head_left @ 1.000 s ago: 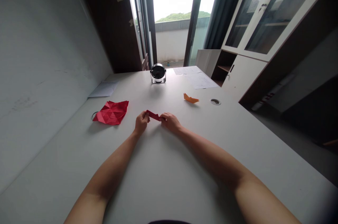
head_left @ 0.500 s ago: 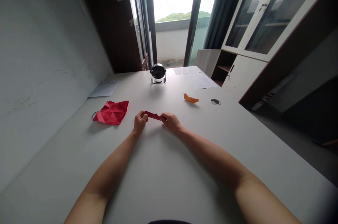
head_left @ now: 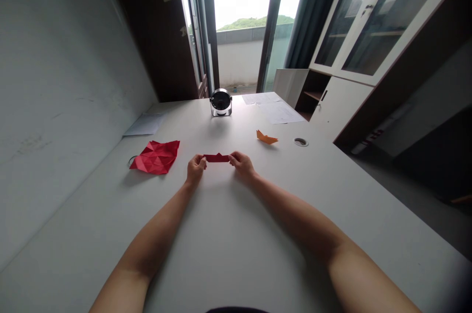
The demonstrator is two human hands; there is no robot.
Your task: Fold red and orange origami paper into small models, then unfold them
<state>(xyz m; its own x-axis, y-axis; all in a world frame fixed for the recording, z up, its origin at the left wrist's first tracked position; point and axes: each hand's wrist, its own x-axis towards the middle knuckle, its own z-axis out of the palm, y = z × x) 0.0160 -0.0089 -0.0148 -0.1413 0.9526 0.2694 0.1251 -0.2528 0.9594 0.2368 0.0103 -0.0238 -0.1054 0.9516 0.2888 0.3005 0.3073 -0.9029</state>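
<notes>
Between my hands a folded red paper boat (head_left: 217, 158) is stretched level, long and flat with a small peak at the middle of its top edge. My left hand (head_left: 196, 168) pinches its left end, and my right hand (head_left: 242, 163) pinches the right end. The fingertips cover both tips of the paper. To the left lies a creased sheet of red paper (head_left: 157, 157), with a thin dark loop showing at its left edge. An orange paper boat (head_left: 267, 138) sits on the table beyond my right hand.
The white table (head_left: 236, 234) meets a wall on the left. At its far edge stands a round black device on a metal stand (head_left: 221, 102). White papers (head_left: 282, 112) lie at the back right, another (head_left: 145, 124) at the back left. A cable hole (head_left: 301, 142) is at the right.
My right hand has moved slightly right and up. The red paper boat, tilted down to the right before, is now level and shows more of its length. My left hand has stayed put.
</notes>
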